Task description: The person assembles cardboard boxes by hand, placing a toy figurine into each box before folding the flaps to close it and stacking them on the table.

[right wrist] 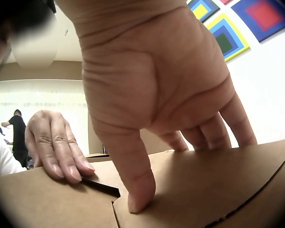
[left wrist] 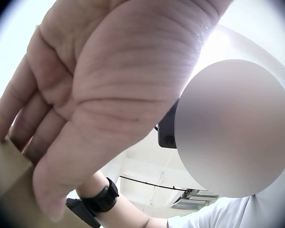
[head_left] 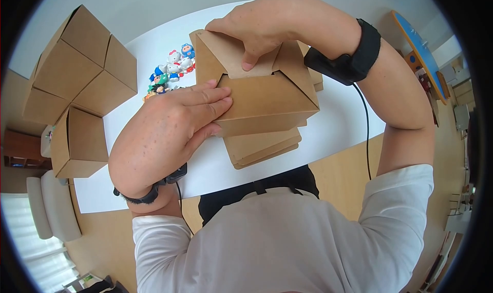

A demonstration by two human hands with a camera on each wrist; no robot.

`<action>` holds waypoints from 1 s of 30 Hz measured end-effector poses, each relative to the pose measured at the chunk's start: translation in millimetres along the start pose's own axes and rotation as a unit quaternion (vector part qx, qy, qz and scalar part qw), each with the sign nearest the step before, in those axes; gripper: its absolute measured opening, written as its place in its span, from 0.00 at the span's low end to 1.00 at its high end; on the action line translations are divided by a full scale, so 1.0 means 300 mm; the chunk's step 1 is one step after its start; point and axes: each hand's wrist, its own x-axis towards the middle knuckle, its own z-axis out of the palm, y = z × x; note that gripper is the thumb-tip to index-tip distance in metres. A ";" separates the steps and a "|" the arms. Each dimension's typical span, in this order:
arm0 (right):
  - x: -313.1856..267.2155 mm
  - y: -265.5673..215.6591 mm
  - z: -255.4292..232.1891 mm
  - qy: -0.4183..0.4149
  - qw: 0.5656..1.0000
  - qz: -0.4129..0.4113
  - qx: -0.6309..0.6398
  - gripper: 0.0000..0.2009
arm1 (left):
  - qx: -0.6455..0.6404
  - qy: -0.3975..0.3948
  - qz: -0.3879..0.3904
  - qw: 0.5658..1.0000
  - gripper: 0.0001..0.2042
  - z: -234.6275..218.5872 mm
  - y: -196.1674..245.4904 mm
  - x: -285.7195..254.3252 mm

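Note:
A brown cardboard box [head_left: 267, 99] stands on the white table, its top flaps folded over. One flap [head_left: 257, 65] has its tongue at a slot in the panel nearer the body. My right hand [head_left: 264, 23] spans that flap: the thumb presses down near the tongue, while the other fingers reach the far edge. In the right wrist view, the thumb [right wrist: 141, 192] is at the slot's corner. My left hand [head_left: 164, 121] rests on the box's left corner, fingers laid straight across the top and thumb by the front edge.
Flat cardboard pieces [head_left: 264, 147] lie stacked partly under the box. Small toy figures [head_left: 174, 64] crowd the table behind my left hand. More brown boxes [head_left: 82, 62] stand at the left, one [head_left: 79, 141] near the table's left edge. Cables hang from both wrist cameras.

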 end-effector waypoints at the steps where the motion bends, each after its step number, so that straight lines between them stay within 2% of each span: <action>1: -0.005 0.002 -0.005 -0.006 1.000 -0.006 -0.003 0.43 | 0.000 -0.001 0.000 1.000 0.18 0.000 -0.001 0.000; 8: -0.019 -0.001 -0.035 -0.034 0.999 -0.029 -0.005 0.42 | -0.003 0.006 -0.002 1.000 0.20 0.001 -0.004 0.000; 14: -0.023 0.039 -0.098 -0.110 0.987 -0.111 0.035 0.44 | 0.042 0.032 0.009 0.999 0.27 -0.013 -0.008 -0.003; 20: 0.089 0.152 -0.035 -0.151 0.939 -0.257 0.174 0.46 | 0.064 0.065 -0.096 0.991 0.42 -0.017 -0.018 -0.011; 23: 0.113 0.192 -0.005 -0.155 0.929 -0.250 0.226 0.45 | 0.051 0.060 -0.092 0.993 0.48 -0.016 -0.039 -0.012; 26: 0.082 0.200 0.014 -0.084 0.925 -0.278 0.245 0.39 | 0.033 0.011 -0.138 0.990 0.54 -0.032 -0.036 -0.004; 29: -0.008 0.200 0.026 0.049 0.972 -0.078 0.215 0.37 | 0.042 -0.003 -0.145 0.988 0.57 -0.036 -0.044 -0.014; 30: -0.011 0.233 0.038 0.063 0.963 -0.070 0.254 0.38 | 0.037 0.002 -0.132 0.991 0.58 -0.033 -0.049 -0.016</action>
